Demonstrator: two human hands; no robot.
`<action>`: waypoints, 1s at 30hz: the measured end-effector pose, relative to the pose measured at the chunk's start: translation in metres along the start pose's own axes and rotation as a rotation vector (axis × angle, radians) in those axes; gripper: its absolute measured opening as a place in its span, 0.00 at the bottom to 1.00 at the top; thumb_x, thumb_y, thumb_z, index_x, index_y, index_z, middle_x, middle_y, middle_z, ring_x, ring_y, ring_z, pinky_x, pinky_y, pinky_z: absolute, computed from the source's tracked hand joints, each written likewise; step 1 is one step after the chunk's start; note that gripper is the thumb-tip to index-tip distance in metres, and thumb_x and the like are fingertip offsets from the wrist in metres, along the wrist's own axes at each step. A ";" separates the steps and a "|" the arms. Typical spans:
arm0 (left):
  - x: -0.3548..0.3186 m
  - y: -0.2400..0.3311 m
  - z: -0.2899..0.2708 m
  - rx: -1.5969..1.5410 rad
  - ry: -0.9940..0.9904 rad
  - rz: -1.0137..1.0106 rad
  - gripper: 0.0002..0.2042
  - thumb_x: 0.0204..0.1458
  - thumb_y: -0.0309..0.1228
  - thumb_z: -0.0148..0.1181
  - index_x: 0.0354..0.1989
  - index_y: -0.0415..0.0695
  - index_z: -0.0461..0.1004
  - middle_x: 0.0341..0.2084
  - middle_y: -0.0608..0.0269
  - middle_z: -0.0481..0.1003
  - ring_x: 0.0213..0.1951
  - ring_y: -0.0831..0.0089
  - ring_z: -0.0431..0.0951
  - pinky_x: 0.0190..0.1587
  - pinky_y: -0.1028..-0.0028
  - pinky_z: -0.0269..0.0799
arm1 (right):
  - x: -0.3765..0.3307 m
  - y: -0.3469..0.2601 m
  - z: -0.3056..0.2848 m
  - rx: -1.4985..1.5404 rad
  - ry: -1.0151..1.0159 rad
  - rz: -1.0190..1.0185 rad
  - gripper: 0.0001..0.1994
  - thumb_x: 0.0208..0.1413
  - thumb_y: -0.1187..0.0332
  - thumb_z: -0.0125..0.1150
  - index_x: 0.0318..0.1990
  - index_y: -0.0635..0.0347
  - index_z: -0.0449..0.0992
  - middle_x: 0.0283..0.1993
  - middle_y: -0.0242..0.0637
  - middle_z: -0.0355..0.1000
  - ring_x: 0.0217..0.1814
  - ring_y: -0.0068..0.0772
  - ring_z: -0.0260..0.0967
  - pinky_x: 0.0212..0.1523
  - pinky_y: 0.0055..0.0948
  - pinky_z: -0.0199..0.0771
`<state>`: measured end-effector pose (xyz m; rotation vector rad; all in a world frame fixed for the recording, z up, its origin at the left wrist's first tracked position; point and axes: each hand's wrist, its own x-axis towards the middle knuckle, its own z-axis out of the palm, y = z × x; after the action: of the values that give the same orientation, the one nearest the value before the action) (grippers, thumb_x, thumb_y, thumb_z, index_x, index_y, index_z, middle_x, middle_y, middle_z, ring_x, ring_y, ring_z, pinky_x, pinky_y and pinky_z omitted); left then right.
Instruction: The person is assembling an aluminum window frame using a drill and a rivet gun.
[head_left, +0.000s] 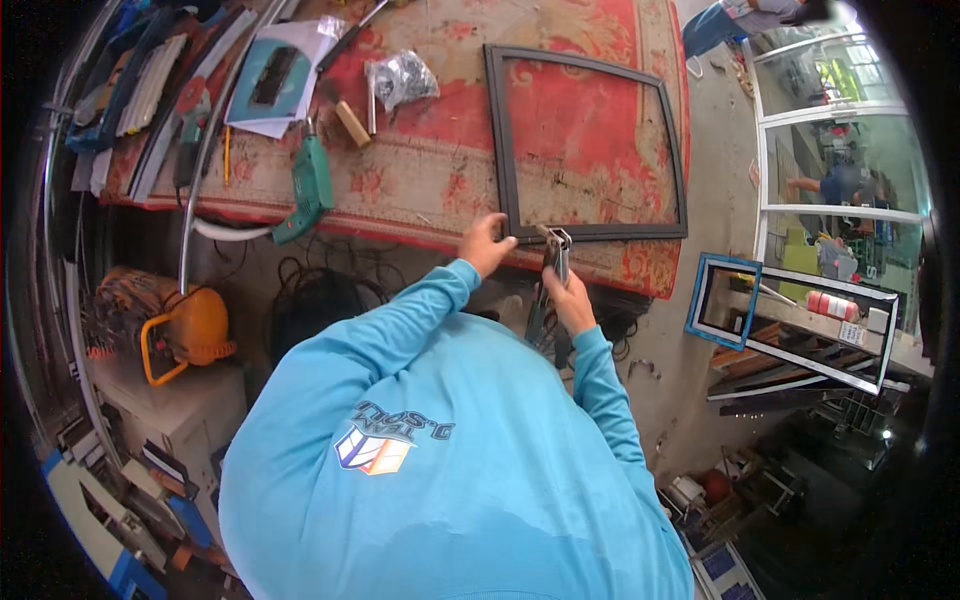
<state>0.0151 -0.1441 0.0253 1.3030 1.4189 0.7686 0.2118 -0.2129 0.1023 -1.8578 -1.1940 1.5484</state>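
Setting: workshop floor of grey concrete, seen from above; a workbench [640, 270] covered with a worn red patterned rug [590, 120] fills the upper middle.
Frame: a dark rectangular frame [503, 140] of thin metal bars lies flat on the rug, open in the middle so the red pattern shows through; its near left corner sits at the bench's front edge.
Left hand: the left hand [486, 243] reaches up from a light-blue sleeve and is closed on the frame's near left corner, fingers curled over the bar.
Right hand: the right hand [568, 296] is just right of that corner, below the frame's near bar, wrapped around the handles of a pair of pliers [556, 252].
Pliers: held upright, the metal head touching the near bar just beside the left hand; whether the tips bite the bar cannot be told.
Left of the frame: a clear bag of small dark parts [400, 78], a wooden-handled hammer [350, 120], and farther left a green power drill [310, 185].
Below the drill: an orange cable reel [190, 325] on the floor.
Right of the frame: blue and white window frames [790, 320] leaning well apart from the bench.
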 end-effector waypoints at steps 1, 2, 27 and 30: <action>0.000 -0.011 -0.004 0.217 0.050 0.022 0.30 0.44 0.39 0.68 0.57 0.42 0.68 0.49 0.50 0.73 0.52 0.52 0.71 0.55 0.60 0.68 | 0.009 0.003 0.001 0.006 -0.017 0.012 0.21 0.63 0.53 0.51 0.47 0.65 0.73 0.39 0.36 0.73 0.42 0.30 0.69 0.48 0.30 0.67; 0.001 -0.018 -0.005 0.213 0.058 0.021 0.30 0.44 0.39 0.68 0.57 0.42 0.68 0.49 0.50 0.73 0.52 0.52 0.71 0.55 0.60 0.68 | 0.018 0.006 0.005 -0.011 0.012 -0.069 0.27 0.63 0.46 0.45 0.52 0.64 0.71 0.38 0.35 0.73 0.39 0.28 0.69 0.45 0.28 0.68; 0.012 -0.025 0.005 0.595 0.011 0.079 0.29 0.42 0.45 0.69 0.56 0.57 0.73 0.46 0.64 0.69 0.50 0.61 0.68 0.49 0.59 0.64 | 0.058 -0.015 0.020 -0.503 -0.086 0.045 0.40 0.64 0.38 0.26 0.39 0.73 0.73 0.40 0.63 0.72 0.48 0.62 0.68 0.51 0.45 0.63; 0.012 -0.025 0.004 0.588 0.018 0.082 0.28 0.42 0.45 0.69 0.56 0.57 0.74 0.45 0.64 0.69 0.49 0.62 0.68 0.49 0.59 0.64 | 0.060 -0.018 0.020 -0.514 -0.096 0.039 0.40 0.64 0.38 0.27 0.38 0.73 0.73 0.40 0.63 0.72 0.47 0.62 0.68 0.50 0.45 0.63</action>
<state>0.0124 -0.1388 -0.0025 1.8097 1.6842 0.4212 0.1870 -0.1578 0.0769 -2.1418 -1.7377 1.4580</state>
